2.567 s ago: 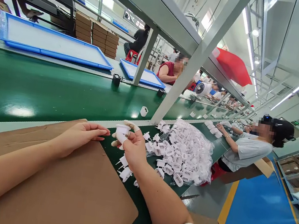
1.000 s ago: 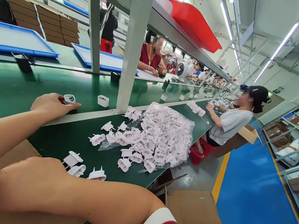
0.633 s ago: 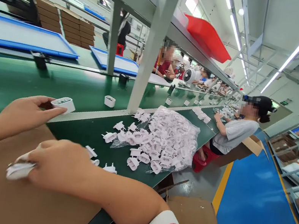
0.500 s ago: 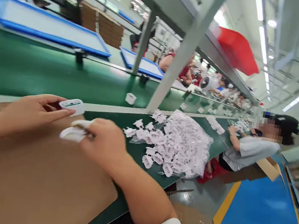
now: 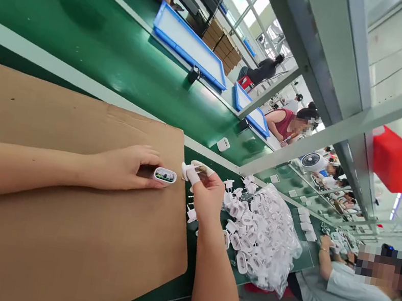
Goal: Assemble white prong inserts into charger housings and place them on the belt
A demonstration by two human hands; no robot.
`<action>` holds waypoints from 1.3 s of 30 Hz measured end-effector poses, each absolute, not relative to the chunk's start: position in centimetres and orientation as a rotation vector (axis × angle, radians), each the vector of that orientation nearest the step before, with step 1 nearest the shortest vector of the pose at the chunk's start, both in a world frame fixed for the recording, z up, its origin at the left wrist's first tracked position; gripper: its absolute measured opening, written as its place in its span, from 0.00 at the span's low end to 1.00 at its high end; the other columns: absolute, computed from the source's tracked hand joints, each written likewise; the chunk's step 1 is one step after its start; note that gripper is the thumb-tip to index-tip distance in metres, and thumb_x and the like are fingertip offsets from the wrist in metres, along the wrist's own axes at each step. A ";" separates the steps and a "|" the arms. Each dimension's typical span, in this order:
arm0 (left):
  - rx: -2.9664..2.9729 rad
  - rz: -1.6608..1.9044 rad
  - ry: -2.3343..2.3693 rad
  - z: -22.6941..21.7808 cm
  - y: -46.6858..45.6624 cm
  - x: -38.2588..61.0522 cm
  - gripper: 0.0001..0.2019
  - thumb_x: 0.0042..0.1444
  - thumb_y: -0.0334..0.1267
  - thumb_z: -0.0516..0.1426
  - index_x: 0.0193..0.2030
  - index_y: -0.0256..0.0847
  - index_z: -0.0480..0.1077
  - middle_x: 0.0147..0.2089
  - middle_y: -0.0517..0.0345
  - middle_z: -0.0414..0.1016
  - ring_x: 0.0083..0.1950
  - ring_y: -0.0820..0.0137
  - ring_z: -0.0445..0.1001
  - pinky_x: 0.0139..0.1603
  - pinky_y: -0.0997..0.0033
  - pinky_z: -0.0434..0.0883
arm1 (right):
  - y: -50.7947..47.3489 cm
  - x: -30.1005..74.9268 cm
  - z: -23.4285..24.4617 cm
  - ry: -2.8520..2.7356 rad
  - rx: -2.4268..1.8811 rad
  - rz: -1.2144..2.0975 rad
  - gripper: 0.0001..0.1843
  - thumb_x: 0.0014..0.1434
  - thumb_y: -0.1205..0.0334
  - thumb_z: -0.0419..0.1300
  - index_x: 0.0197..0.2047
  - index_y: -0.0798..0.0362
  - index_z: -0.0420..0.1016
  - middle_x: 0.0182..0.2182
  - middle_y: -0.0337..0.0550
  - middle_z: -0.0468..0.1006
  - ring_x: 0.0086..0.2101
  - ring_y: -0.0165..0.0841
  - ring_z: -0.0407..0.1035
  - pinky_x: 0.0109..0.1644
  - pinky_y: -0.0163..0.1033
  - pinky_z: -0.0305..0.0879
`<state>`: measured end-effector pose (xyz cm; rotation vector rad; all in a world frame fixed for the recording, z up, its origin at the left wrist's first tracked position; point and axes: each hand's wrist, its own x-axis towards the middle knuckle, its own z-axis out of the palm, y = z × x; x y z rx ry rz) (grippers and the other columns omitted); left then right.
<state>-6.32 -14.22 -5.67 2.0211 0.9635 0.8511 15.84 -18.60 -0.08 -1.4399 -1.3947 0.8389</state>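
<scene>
My left hand point(image 5: 124, 167) rests over the cardboard sheet, its fingers and thumb closed around a white oval charger housing point(image 5: 164, 177). The housing's open end faces me and shows a green circuit board inside. Just to the right, beyond the cardboard's edge, my right hand point(image 5: 209, 193) is pinched on a small white plastic part point(image 5: 184, 170). White coverings wrap its thumb and fingertip, and they partly hide the part's shape. Beside the right hand lies a heap of white plug covers point(image 5: 241, 261), many of them in a clear plastic bag point(image 5: 275, 236).
Brown cardboard point(image 5: 55, 228) covers the near bench. A green conveyor belt point(image 5: 122, 69) runs behind it, carrying white housings point(image 5: 223, 144). A slanting metal post point(image 5: 303, 142) stands behind the heap. A co-worker in a grey shirt point(image 5: 348, 288) sits at the right. Blue-framed trays point(image 5: 191, 47) line the far side.
The view has tilted and swung left. My hands remain close together, the left still holding the housing, which now shows more of its open end. The right hand has turned more upright.
</scene>
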 end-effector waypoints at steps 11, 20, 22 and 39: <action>2.124 0.827 0.807 -5.1 -14.3 -6.7 0.20 0.64 0.59 0.59 0.36 0.43 0.78 0.37 0.53 0.77 0.43 0.60 0.75 0.46 0.64 0.69 | -19.8 14.6 -1.1 -2.248 -1.229 -0.011 0.21 0.66 0.73 0.57 0.56 0.49 0.83 0.45 0.48 0.85 0.45 0.39 0.75 0.52 0.43 0.74; 2.101 0.862 0.839 -5.4 -14.3 -6.4 0.21 0.63 0.59 0.59 0.33 0.43 0.78 0.36 0.53 0.77 0.42 0.61 0.75 0.42 0.63 0.68 | -19.6 13.9 -0.3 -2.369 -1.445 -0.123 0.18 0.62 0.77 0.58 0.45 0.49 0.83 0.36 0.44 0.78 0.39 0.39 0.68 0.43 0.41 0.69; 2.066 0.858 0.867 -5.5 -14.4 -6.3 0.21 0.61 0.60 0.60 0.32 0.43 0.78 0.36 0.53 0.77 0.41 0.61 0.75 0.40 0.64 0.67 | -19.5 13.8 -0.2 -2.373 -1.462 -0.145 0.15 0.61 0.77 0.58 0.38 0.49 0.82 0.34 0.44 0.75 0.38 0.38 0.67 0.41 0.41 0.67; 2.156 0.811 0.946 -5.1 -15.7 -6.4 0.24 0.66 0.62 0.55 0.43 0.42 0.79 0.43 0.51 0.82 0.43 0.59 0.78 0.43 0.65 0.71 | -19.4 13.2 0.0 -2.404 -1.506 -0.159 0.15 0.57 0.80 0.59 0.27 0.50 0.72 0.32 0.40 0.70 0.34 0.34 0.62 0.36 0.39 0.57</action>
